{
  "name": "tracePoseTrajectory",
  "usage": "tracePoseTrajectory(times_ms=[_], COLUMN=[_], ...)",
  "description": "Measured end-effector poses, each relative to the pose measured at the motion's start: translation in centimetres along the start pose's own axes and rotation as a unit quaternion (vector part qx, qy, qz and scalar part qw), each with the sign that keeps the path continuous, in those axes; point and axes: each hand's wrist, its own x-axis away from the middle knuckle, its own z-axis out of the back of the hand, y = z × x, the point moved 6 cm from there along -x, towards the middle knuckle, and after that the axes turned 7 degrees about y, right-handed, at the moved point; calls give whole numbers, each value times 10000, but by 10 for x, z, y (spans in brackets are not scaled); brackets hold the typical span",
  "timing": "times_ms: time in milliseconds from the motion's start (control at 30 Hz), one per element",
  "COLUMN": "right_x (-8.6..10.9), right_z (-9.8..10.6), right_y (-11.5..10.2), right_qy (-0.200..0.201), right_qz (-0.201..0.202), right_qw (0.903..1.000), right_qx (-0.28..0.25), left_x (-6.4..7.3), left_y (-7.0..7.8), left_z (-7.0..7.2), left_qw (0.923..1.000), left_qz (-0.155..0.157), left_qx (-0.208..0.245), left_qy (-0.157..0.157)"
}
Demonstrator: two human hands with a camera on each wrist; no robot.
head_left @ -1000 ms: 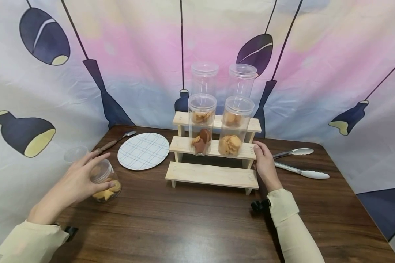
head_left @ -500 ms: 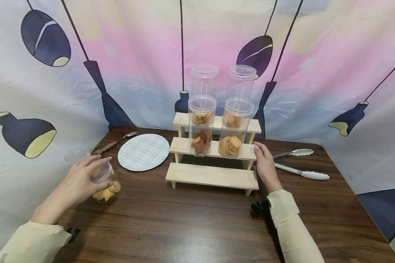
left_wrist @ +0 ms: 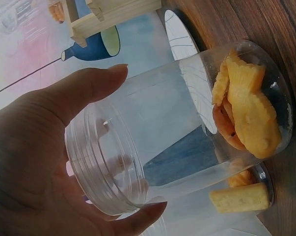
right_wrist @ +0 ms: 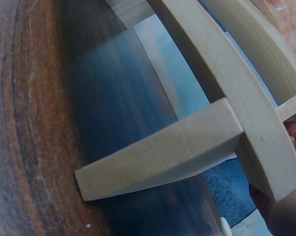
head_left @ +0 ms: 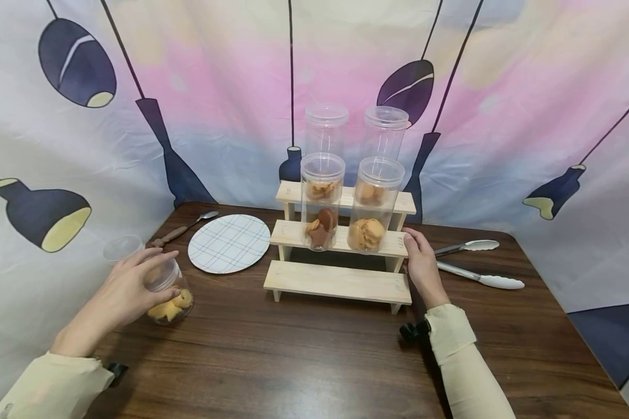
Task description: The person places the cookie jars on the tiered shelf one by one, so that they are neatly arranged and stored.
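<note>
My left hand (head_left: 120, 291) curls round the upper part of a clear jar (head_left: 170, 302) of yellow cookies at the table's left. In the left wrist view thumb and fingers straddle the jar's lid (left_wrist: 106, 157); a fish-shaped cookie (left_wrist: 253, 108) lies at its bottom. Another jar with a pale biscuit (left_wrist: 241, 197) stands behind it. At centre is a three-step wooden rack (head_left: 340, 280). My right hand (head_left: 424, 267) grips the right end of its middle step; the right wrist view has the rack's leg (right_wrist: 157, 152) up close and little of the hand.
Two cookie jars, one with brown cookies (head_left: 322, 230), one with round cookies (head_left: 367, 234), occupy the middle step, with two more behind on the top step. A checked plate (head_left: 229, 243) and a spoon (head_left: 175, 231) lie left, tongs (head_left: 479, 274) right. A patterned cloth hangs behind.
The head view has tilted up very slightly, so things sit a little lower in it. Both hands keep their hold, and the jar and rack stay in place.
</note>
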Motion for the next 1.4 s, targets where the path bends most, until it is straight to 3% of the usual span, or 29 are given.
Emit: tracePoseTrajectory(times_ms=[433, 633, 800, 1000, 1167, 1400], right_x=[3, 1, 1, 1, 2, 2], right_z=[1, 1, 0, 0, 1, 0], right_y=[-3, -1, 0, 0, -1, -1], right_qy=[43, 45, -7, 3, 56, 62], right_qz=[161, 82, 33, 74, 176, 195], right_qw=[9998, 9999, 10000, 10000, 9998, 9997], right_qx=[54, 56, 11, 27, 111, 91], left_x=[0, -3, -9, -16, -21, -32], left_y=[2, 14, 41, 80, 109, 142], left_z=[1, 6, 12, 15, 10, -8], left_qw=[9999, 9996, 9973, 9888, 9859, 9807], left_qz=[37, -92, -454, -1077, -1315, -1744], left_qx=[46, 79, 92, 349, 552, 688], left_qy=[110, 268, 571, 978, 875, 557])
